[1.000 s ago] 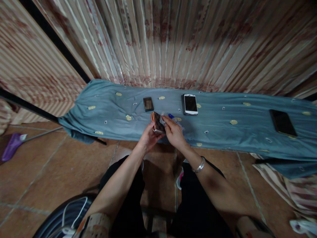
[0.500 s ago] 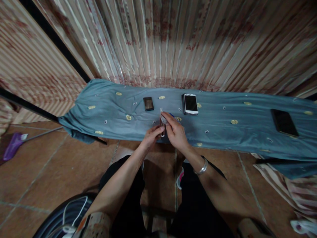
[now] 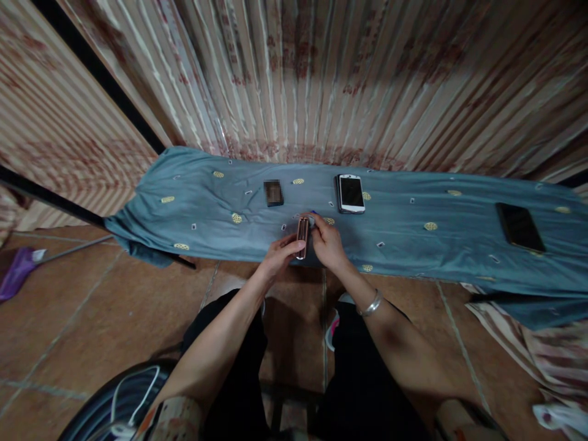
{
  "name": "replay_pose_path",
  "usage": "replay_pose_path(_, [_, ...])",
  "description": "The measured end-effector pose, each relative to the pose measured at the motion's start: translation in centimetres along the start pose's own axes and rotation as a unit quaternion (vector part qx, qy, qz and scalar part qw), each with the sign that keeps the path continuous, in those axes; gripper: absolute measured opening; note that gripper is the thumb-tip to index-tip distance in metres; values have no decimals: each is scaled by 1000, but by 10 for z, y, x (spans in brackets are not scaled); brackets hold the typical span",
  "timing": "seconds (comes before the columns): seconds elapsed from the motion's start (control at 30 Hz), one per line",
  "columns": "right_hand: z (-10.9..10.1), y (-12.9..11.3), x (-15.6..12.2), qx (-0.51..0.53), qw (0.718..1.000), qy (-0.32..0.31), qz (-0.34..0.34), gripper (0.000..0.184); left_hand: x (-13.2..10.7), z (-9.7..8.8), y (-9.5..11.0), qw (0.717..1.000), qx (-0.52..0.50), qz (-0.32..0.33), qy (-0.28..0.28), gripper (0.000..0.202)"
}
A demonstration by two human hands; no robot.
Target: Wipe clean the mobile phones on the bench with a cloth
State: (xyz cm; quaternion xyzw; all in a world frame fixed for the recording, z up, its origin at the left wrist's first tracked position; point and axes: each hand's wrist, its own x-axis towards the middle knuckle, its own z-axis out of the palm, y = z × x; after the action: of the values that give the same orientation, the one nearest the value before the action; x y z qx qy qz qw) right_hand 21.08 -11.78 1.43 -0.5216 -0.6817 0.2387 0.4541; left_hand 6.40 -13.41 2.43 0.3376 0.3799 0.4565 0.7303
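Observation:
My left hand (image 3: pixel 281 254) is closed on the lower part of a slim, shiny rose-gold object (image 3: pixel 302 231) with dark lengthwise bands. Its exact kind I cannot make out. The thumb lies across its near end. Just right of it, my right hand (image 3: pixel 328 240) is curled, with a bit of a pale grey cloth (image 3: pixel 313 220) showing at the fingertips; most of the cloth is hidden. Something small and blue shows behind those fingers. Both hands are over the near side of a bench covered with blue-grey patterned fabric (image 3: pixel 220 202).
A small dark square item (image 3: pixel 274 193) lies beyond my left hand. A white phone (image 3: pixel 351 193) rests on a dark one to the right, and a black phone (image 3: pixel 520 227) lies farther right. Behind hangs a striped curtain (image 3: pixel 294 79). A purple broom (image 3: pixel 17 272) is on the floor.
My right hand has drawn back a little from the rose-gold object, uncovering its top. The object is turned so its banded face shows more. The view has shifted slightly.

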Motion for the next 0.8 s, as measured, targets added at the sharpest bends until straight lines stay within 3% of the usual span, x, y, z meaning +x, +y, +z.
replay_pose_path(0.37, [10,10,5,51,997,23,46,47,-3,-1,5,999,-22,-20,-25,46])
replay_pose_path(0.67, [9,0,-3,-30,999,21,37,45,-6,-1,14,999,-41,-3,31,44])
replay_pose_path(0.8, [7,-7,-7,-58,998,-7,16,47,-5,-1,18,997,-36,17,63,46])
